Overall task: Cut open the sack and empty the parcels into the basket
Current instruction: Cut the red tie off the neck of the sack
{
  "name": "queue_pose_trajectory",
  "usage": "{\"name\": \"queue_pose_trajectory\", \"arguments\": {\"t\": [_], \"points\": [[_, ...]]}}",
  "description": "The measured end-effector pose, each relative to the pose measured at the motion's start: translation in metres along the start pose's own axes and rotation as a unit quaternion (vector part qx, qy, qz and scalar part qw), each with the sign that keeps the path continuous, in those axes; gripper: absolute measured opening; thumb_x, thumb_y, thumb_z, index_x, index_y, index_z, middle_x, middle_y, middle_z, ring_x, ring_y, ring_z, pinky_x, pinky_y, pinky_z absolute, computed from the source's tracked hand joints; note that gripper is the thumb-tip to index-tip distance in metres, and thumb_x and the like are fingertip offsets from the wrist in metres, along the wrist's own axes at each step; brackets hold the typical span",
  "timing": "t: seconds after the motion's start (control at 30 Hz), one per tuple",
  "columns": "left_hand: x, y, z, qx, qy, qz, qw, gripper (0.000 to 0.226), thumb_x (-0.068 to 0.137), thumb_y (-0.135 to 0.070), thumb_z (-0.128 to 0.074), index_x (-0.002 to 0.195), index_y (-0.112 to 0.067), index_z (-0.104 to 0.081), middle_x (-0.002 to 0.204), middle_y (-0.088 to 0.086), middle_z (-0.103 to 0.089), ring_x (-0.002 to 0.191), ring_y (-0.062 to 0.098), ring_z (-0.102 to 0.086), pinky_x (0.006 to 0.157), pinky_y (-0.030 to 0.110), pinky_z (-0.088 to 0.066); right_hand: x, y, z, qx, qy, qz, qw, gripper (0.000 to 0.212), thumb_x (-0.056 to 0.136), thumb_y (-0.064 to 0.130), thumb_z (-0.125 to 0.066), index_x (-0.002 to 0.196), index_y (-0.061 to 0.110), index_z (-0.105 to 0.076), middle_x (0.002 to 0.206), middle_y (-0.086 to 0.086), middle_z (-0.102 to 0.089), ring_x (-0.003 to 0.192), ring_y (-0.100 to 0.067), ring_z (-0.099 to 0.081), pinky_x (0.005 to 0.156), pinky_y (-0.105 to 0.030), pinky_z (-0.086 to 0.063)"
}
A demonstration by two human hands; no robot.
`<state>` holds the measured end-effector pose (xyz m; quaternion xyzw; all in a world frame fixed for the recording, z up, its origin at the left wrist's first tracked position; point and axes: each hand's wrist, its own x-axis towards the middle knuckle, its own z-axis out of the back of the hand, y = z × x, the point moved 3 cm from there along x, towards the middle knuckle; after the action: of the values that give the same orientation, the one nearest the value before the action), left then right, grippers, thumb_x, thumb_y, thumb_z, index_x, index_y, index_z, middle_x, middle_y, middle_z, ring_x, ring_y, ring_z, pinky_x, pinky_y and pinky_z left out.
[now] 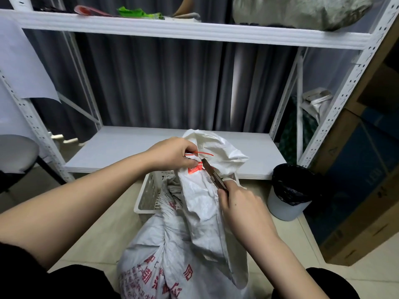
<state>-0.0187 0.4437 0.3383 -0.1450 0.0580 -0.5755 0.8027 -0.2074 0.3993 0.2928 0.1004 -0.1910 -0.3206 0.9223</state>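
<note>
Head view: we look down on a white woven sack (pixel 200 234) with red print, standing on the tiled floor between our knees at six o'clock; its gathered neck rises to the centre of the picture, bound by a red tie (pixel 199 152) with a red tag (pixel 195 168) hanging just under it; our left hand (pixel 172 155) comes in from nine o'clock and pinches the tie at the neck, fingers curled round it; our right hand (pixel 241 209) reaches up from five o'clock, clenched round the handle of a cutter (pixel 212 174) whose blade points toward eleven o'clock and touches the sack beside the tag; behind the sack, at twelve o'clock from it, sits a white slotted basket (pixel 149 196) on the floor, partly hidden; at three o'clock stands a bin (pixel 289 190) lined with black plastic; a white shelf rack (pixel 172 29) fills the background.
</note>
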Motion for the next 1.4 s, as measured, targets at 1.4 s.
{"name": "queue_pose_trajectory", "arguments": {"t": [1.4], "points": [[0.042,-0.029,-0.060,-0.212,-0.064,-0.005,0.975,0.035,0.084,-0.030,-0.067,0.118,-0.024,-0.064,0.109,-0.009,-0.061,0.106,0.009,-0.057,0.096,0.027,-0.044,0.014,-0.099,-0.046,0.494,-0.032,-0.229,0.838,0.031,0.077,0.017,-0.077,0.100,0.014,-0.057,0.083,0.002,-0.062,0.068,-0.001,-0.058,0.062,-0.016,-0.043]]}}
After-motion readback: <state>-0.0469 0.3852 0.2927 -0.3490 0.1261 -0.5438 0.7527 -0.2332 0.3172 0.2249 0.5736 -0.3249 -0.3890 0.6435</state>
